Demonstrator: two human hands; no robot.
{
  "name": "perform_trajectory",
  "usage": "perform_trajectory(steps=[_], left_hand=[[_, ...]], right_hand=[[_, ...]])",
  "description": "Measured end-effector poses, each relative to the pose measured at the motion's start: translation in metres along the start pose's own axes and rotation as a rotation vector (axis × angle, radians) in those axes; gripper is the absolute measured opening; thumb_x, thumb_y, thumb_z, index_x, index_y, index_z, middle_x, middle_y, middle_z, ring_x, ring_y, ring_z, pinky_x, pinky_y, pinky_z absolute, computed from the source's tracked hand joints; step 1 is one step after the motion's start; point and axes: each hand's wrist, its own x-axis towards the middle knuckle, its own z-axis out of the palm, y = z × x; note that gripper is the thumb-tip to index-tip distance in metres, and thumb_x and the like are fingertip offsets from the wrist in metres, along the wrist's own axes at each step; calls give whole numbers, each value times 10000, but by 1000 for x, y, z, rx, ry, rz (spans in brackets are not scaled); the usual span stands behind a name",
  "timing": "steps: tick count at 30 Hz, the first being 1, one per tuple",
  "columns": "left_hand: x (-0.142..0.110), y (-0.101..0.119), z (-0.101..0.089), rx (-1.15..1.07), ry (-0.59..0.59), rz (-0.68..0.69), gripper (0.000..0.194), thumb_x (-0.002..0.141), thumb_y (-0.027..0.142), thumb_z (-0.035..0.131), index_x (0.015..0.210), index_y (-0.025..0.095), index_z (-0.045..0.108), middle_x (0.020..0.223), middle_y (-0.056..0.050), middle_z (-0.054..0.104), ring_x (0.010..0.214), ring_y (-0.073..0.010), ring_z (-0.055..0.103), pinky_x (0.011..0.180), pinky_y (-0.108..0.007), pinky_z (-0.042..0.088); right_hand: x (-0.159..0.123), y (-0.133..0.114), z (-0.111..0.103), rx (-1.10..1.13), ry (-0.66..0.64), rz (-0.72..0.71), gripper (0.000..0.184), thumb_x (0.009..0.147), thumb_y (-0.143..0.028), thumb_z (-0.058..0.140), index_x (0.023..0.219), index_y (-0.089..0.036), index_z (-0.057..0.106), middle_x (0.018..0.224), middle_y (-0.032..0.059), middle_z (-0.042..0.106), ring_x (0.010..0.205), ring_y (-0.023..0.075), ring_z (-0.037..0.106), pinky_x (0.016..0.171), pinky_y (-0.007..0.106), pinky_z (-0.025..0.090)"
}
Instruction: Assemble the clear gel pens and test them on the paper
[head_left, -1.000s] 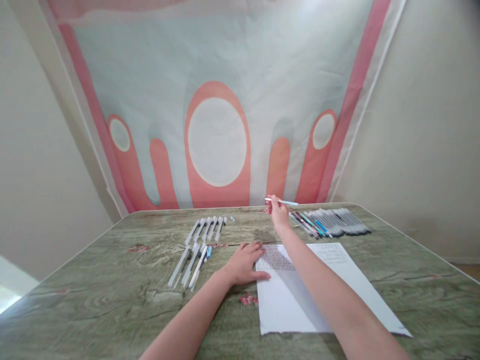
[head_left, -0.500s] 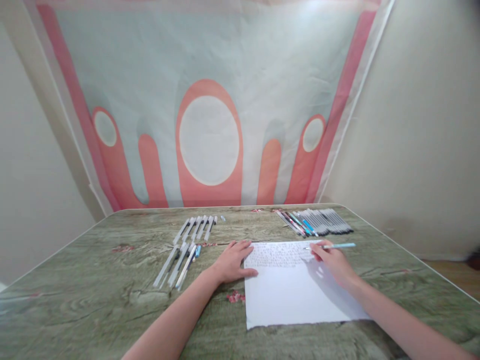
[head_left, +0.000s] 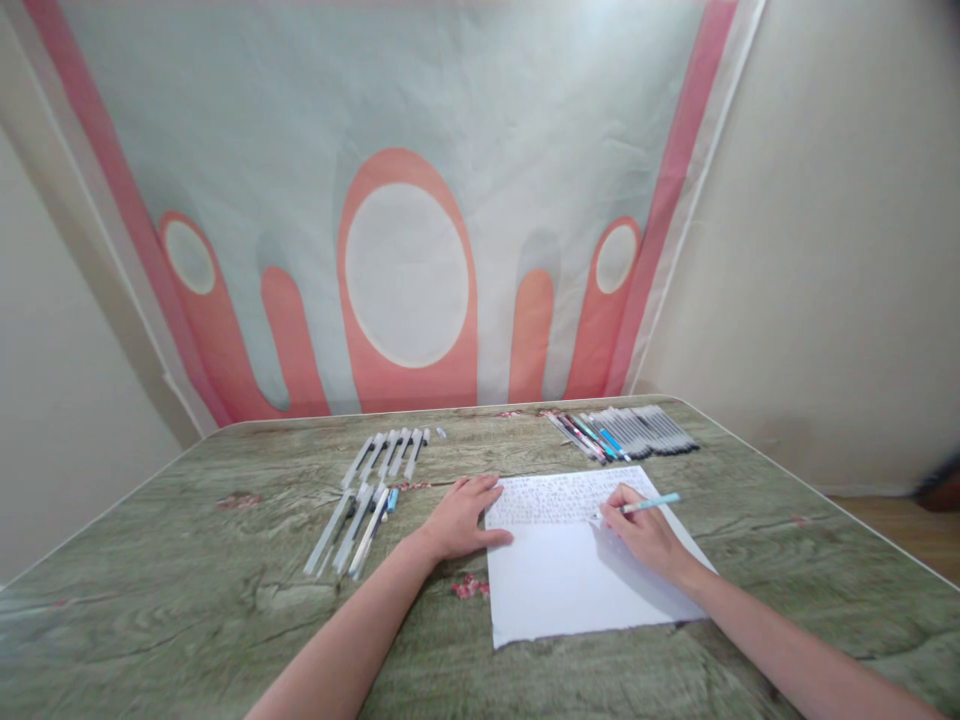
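A pen (head_left: 658, 501) is pinched in the right hand (head_left: 645, 532); paper (head_left: 555, 580) is touched by the left hand (head_left: 459, 520) (spread, gripping nothing). Clear of the paper, other pens (head_left: 634, 434) are laid.

Both bare forearms (head_left: 352, 630) taper toward narrow wrists (head_left: 694, 583).
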Motion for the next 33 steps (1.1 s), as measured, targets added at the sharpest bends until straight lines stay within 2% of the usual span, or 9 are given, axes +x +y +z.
perform_trajectory(steps=[16, 33], left_hand=[[0, -2, 2, 16, 32, 25, 742, 671, 662, 447, 1265, 222, 388, 1356, -85, 334, 1247, -224, 277, 1035, -387, 135], [-1, 2, -1, 11, -10, -7, 754, 671, 667, 443, 1281, 232, 364, 1373, -75, 304, 1256, -238, 254, 1036, -384, 105]], right_hand=[[0, -2, -1, -56, -35, -40, 168, 733, -315, 494, 608, -204, 478, 573, -13, 514, 581, 144, 472, 555, 262, 336], [-1, -4, 0, -44, -18, -43, 167, 729, -299, 484, 596, -198, 471, 555, -17, 497, 555, 135, 461, 536, 255, 337]])
